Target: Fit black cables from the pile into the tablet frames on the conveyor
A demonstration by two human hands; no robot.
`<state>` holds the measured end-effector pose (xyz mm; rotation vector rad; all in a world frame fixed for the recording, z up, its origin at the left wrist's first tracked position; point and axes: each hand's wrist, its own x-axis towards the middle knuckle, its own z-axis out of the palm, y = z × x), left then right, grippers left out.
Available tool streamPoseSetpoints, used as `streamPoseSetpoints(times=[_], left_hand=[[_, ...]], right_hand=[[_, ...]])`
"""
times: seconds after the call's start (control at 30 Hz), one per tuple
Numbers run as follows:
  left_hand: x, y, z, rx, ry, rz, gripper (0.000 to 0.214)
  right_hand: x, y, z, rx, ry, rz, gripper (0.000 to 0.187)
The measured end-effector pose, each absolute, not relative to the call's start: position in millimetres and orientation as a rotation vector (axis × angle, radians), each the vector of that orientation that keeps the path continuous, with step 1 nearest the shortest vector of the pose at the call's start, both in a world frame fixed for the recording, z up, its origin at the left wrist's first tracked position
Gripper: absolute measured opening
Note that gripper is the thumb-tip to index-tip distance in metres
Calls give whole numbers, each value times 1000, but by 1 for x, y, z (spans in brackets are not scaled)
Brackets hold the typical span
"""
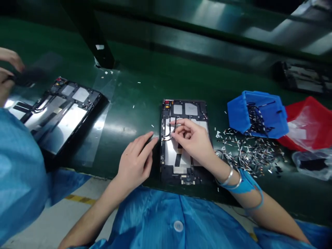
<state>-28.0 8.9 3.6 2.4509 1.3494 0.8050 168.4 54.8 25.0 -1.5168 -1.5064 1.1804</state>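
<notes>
An opened tablet-like device (pixel 168 152) lies on the green bench in front of me, its inside facing up with silver plates, black strips and small boards showing. Over its upper half, my right hand (pixel 193 138) pinches a thin black cable (pixel 168 135) near the left side of the device. The fingertips partly hide where the cable is held. My left hand (pixel 136 159) rests just left of the device, fingers stretched out and thumb apart, close to its left edge. Nothing can be made out in that hand.
A blue bin (pixel 269 121) of black cables tilts at right, beside a pile of loose cables (pixel 249 152) and a red bag (pixel 308 124). At left, a co-worker's hands (pixel 9 69) are near another opened device (pixel 64 110). A dark post (pixel 95 38) stands behind.
</notes>
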Motion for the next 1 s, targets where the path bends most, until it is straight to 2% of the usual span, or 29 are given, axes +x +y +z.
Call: streamPoseSetpoints(times=[0.17, 0.67, 1.0], left_hand=[[-28, 11, 1, 2620, 1271, 663, 51], [-27, 13, -1, 2580, 1302, 645, 56], [-25, 13, 0, 2672, 1307, 667, 50]], right_hand=[[170, 61, 28, -1558, -1615, 1158, 25], [173, 71, 34, -1521, -1828, 1149, 29], [174, 69, 35, -1534, -1961, 995, 30]])
